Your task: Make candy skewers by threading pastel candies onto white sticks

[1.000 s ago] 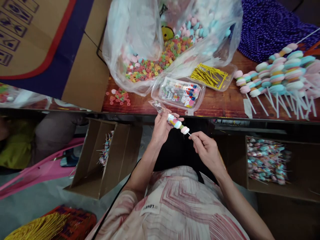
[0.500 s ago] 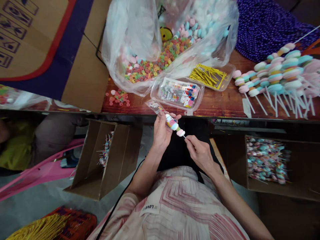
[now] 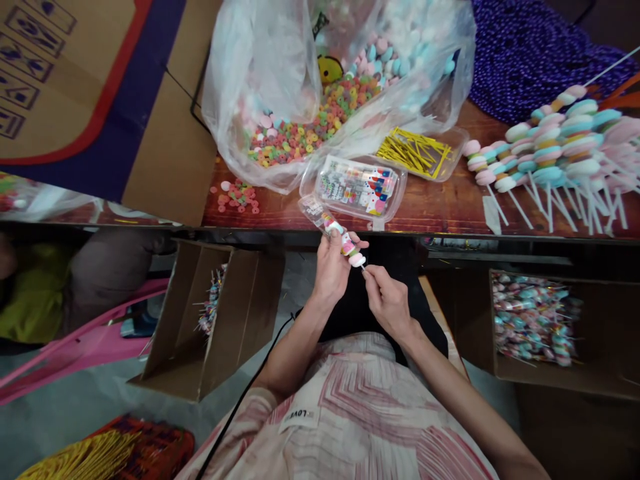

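Observation:
A marshmallow candy skewer (image 3: 357,259) with pink, white and green pieces is partly inside a clear printed plastic bag (image 3: 314,210). My left hand (image 3: 332,263) is closed around the bag and the upper candies. The fingertips of my right hand (image 3: 387,293) pinch the white stick just below the lowest marshmallow. Beyond the hands, a clear tray with a stack of printed bags (image 3: 357,185) lies on the table. Beside it, a second tray holds yellow twist ties (image 3: 415,152). Unwrapped candy skewers (image 3: 555,147) are piled at the right, their sticks pointing toward me.
A large plastic bag (image 3: 280,177) holds gummy rings and marshmallows. Loose gummies (image 3: 239,197) lie by the table edge. Open cartons with wrapped skewers stand below at left (image 3: 250,313) and right (image 3: 600,320). A big box (image 3: 165,147) stands at left, near another person's leg (image 3: 110,273).
The skewer has slid deeper into the bag, leaving less of it out. My right hand has moved up and left, closer to my left hand, which has shifted slightly right.

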`<state>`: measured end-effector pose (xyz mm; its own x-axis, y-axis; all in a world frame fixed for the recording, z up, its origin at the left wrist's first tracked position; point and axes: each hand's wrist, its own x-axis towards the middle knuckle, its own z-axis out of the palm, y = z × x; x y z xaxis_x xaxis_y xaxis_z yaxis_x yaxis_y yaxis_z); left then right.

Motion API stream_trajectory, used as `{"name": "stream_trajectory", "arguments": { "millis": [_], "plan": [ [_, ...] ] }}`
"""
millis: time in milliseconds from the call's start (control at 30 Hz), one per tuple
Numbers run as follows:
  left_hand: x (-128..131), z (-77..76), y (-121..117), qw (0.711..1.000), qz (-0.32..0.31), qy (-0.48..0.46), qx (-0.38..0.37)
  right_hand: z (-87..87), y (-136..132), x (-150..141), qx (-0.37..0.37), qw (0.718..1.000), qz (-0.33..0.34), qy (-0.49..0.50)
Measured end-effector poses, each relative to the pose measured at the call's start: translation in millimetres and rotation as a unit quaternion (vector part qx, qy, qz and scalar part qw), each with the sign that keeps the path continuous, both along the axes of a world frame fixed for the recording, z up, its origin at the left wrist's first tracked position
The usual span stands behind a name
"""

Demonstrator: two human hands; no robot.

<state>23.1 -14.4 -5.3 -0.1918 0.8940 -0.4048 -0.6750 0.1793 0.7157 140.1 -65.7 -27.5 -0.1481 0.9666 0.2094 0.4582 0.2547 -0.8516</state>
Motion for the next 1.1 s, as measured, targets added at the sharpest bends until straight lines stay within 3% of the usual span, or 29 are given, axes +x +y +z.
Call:
{"name": "stream_trajectory", "arguments": {
  "millis": [100, 200, 300, 400, 500, 600, 733, 800, 967, 1100],
  "plan": [
    [-3, 0.2, 1, 1.0, -0.008, -0.021, 0.008, 3.5, -1, -2, -0.052, 0.997, 0.018, 0.049],
    [-9, 1.2, 3, 0.999, -0.016, -0.033, 0.01, 8.4, -2, -3, -0.171, 0.971, 0.026, 0.162],
    [-11, 2.6, 4, 0.998, -0.037, -0.041, 0.017, 14.1, 1, -4, -0.306, 0.888, 0.014, 0.342],
    [-8, 4.5, 2, 0.997, -0.056, -0.039, 0.022, 19.4, 5, -8, -0.385, 0.796, 0.014, 0.466],
    [-4, 5.6, -1, 0.997, -0.068, -0.023, 0.024, 20.4, 8, -13, -0.403, 0.767, 0.012, 0.499],
    [-3, 4.4, -3, 0.996, -0.082, -0.015, 0.031, 15.1, 9, -16, -0.377, 0.791, 0.005, 0.482],
    [-6, 0.1, -5, 0.992, -0.107, -0.026, 0.058, 7.6, 9, -12, -0.263, 0.903, -0.008, 0.341],
    [-8, -1.2, -5, 0.989, -0.126, -0.029, 0.065, 7.7, 10, -8, -0.209, 0.943, -0.013, 0.26],
    [-6, 0.1, -5, 0.988, -0.138, -0.01, 0.07, 12.5, 12, -9, -0.151, 0.973, 0.002, 0.172],
    [-7, 1.2, -5, 0.985, -0.162, -0.003, 0.062, 13.1, 12, -12, -0.153, 0.969, 0.008, 0.191]
  ]
}}
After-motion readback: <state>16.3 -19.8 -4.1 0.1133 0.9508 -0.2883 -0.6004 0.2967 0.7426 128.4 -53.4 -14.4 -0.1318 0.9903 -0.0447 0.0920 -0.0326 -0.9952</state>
